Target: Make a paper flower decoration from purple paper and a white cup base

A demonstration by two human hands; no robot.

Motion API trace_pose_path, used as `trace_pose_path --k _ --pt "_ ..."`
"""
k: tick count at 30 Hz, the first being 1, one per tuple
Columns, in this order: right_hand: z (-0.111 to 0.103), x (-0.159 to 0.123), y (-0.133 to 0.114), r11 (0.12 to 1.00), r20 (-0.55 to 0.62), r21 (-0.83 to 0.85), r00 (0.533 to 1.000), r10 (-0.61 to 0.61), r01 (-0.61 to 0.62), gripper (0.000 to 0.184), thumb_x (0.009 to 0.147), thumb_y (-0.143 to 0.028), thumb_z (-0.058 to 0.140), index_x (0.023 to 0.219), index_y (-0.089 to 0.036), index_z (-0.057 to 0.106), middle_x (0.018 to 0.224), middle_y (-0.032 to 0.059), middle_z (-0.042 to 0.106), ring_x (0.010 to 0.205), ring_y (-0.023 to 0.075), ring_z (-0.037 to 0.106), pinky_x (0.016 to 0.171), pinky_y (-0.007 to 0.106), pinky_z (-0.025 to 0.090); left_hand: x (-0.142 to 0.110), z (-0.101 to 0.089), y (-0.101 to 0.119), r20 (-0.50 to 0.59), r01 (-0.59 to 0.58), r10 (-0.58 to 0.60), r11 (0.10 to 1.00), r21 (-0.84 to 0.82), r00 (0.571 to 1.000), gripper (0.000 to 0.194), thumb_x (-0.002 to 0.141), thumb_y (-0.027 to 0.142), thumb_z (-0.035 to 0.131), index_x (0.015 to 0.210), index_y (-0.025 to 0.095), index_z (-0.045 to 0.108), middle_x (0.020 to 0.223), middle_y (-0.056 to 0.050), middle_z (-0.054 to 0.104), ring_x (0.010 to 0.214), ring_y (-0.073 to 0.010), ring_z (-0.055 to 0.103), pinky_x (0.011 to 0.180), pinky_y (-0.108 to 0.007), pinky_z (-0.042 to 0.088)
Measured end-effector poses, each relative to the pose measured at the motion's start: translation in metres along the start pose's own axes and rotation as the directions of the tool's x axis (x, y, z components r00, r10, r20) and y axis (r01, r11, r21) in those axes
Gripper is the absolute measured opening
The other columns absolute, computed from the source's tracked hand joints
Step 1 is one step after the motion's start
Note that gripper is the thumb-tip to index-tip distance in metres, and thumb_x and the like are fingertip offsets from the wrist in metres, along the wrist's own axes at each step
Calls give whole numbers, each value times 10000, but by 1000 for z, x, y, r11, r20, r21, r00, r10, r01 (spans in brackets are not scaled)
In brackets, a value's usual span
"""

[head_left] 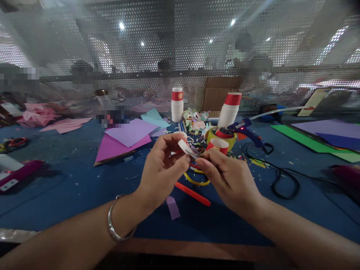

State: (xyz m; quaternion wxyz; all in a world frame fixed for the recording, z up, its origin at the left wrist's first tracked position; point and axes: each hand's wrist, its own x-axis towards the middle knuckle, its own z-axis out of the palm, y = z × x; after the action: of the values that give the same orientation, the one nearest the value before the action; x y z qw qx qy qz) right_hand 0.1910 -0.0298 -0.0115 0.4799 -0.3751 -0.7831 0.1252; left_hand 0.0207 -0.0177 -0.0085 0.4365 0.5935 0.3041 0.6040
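Note:
A small curled piece of white paper [185, 147] is held up over the middle of the table. My left hand [161, 170] pinches it from the left between thumb and fingers. From the other side, the thumb and forefinger of my right hand [233, 179] close on its darker lower end; that end is partly hidden. Beneath the hands lie a red marker [193, 194], a purple paper scrap [172, 208] and a yellow loop [197, 183], perhaps a scissors handle. A red and white paper cup [220, 143] stands just behind my right hand.
A blue glue gun [251, 134] with a black cable [289, 170] rests by a yellow tape roll [232, 144]. Farther back are stacked paper cups [177, 108] and paper scraps [197, 122]. Purple sheets [132, 132] lie left, green sheets [298, 138] right.

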Motion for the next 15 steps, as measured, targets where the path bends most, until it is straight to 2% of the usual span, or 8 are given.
trace_pose_path --k 6,15 --pt "1 -1 0 999 -3 -34 1000 -9 9 368 1013 -441 496 731 -205 499 557 -58 477 469 65 414 434 205 326 -1 2 0 -4 8 -8 1000 11 1000 288 791 154 706 1049 199 587 1039 -50 668 917 -153 673 786 -275 590" --pt "0 -2 0 997 -15 -65 998 -53 52 356 1017 -397 512 720 -202 483 550 -71 445 457 49 383 428 194 305 -2 2 0 -19 34 -34 999 16 999 300 779 167 743 1026 198 575 1015 -47 675 899 -156 679 785 -292 600"
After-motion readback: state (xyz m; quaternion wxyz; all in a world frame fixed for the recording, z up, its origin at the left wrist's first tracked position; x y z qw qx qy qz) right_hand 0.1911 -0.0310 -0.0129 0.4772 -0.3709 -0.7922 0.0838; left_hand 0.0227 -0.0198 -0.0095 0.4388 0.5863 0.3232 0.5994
